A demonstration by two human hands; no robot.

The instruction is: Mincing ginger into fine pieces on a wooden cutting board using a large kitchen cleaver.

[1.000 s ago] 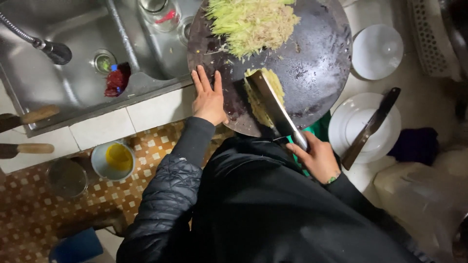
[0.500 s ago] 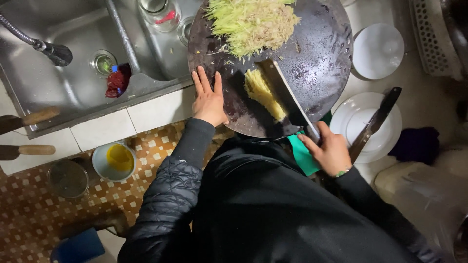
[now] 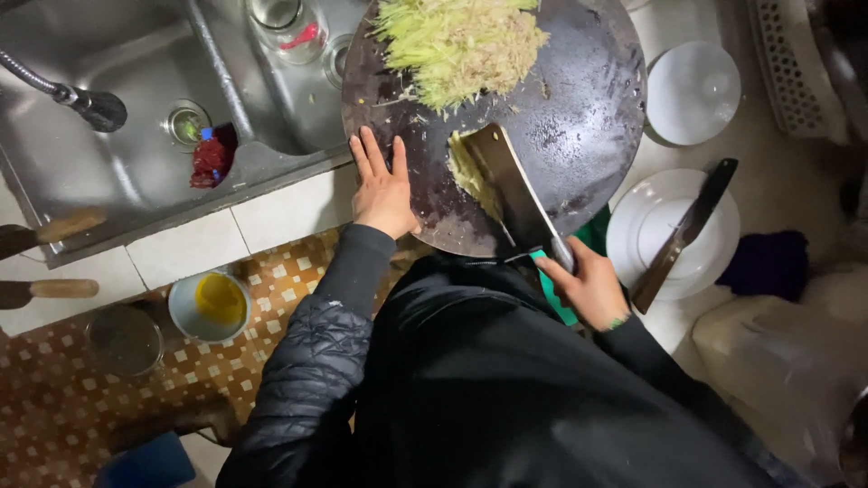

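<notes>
My right hand (image 3: 589, 287) grips the handle of a broad cleaver (image 3: 511, 185), whose blade lies tilted on the round dark chopping board (image 3: 588, 117). A small strip of pale yellow-green shreds (image 3: 468, 173) lies along the blade's left side. A big heap of shredded pale green vegetable (image 3: 457, 41) covers the far part of the board. My left hand (image 3: 382, 185) rests flat on the board's near left edge, fingers spread, holding nothing.
A steel sink (image 3: 108, 154) with a spray tap (image 3: 86, 101) and a glass jar (image 3: 287, 25) lies to the left. White plates (image 3: 692, 90) sit to the right, one (image 3: 646, 217) carrying a second knife (image 3: 684, 233). Two wooden handles (image 3: 59, 226) poke in at left; a bowl of yellow liquid (image 3: 210, 305) stands below on the floor.
The cleaver has swept up and away across the board, pushing the small strip of shreds toward the big heap. My left hand has stayed flat on the board's edge.
</notes>
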